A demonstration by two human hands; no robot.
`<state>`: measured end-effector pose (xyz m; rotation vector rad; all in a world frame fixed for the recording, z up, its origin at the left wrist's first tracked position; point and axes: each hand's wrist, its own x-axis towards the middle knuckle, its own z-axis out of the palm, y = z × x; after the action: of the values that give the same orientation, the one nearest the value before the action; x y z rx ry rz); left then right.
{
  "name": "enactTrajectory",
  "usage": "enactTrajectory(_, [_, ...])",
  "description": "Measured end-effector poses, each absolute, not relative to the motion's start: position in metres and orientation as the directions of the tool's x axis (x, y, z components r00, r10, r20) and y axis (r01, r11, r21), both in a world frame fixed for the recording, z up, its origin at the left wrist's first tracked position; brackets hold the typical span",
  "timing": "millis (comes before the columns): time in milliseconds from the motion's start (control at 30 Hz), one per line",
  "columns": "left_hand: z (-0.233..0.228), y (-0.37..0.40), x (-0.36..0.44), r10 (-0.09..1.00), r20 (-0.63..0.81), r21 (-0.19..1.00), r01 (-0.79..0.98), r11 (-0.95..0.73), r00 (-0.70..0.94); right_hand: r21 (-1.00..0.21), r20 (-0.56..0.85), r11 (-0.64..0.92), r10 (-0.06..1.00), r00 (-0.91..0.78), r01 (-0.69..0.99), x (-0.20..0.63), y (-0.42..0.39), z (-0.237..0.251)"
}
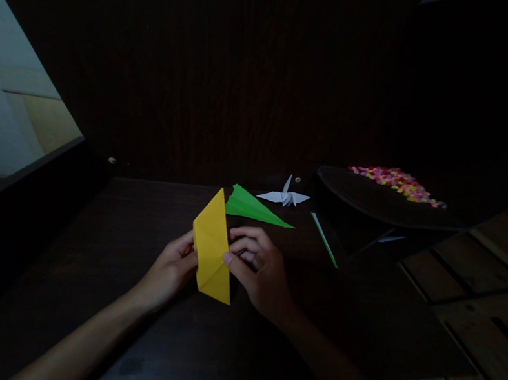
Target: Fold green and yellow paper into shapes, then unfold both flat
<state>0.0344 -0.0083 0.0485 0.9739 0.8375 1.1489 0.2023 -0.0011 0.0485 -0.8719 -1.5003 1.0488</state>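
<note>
A folded piece of yellow origami paper point(213, 242), creased across its face, is held up over the dark table between both hands. My left hand point(174, 264) grips its left edge, with some fingers hidden behind the sheet. On the right edge, my right hand point(257, 266) pinches the paper between the thumb in front and curled fingers behind. Just beyond the yellow paper lies a green folded paper point(254, 206) with a long pointed tip. A white paper crane point(286, 197) rests behind it, wings spread.
A thin green-and-white paper strip point(325, 240) lies to the right. Farther right, a dark shelf point(356, 192) bears a heap of small pink, red and yellow pieces point(398, 181). A dark panel point(236, 69) rises behind the table point(119, 343). Wooden slats point(503, 280) show at right.
</note>
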Motion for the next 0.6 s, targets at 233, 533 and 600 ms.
enactTrajectory(233, [0.0504, -0.0079, 0.0314, 0.990, -0.024, 0.935, -0.349, 0.071, 0.136, -0.946, 0.324, 0.312, 0.929, -0.178, -0.092, 0.2044, 0.0017, 0.0474])
enactTrajectory(533, [0.0454, -0.0033, 0.0298, 0.994, 0.062, 0.946, -0.324, -0.031, 0.086, -0.903, 0.427, 0.429, 0.890, -0.159, -0.025, 0.2047, -0.0020, 0.0486])
enactTrajectory(600, [0.0442, -0.0026, 0.0289, 0.993, 0.074, 0.948, -0.315, -0.043, 0.089, -0.893, 0.445, 0.450, 0.879, -0.173, -0.015, 0.2054, -0.0029, 0.0503])
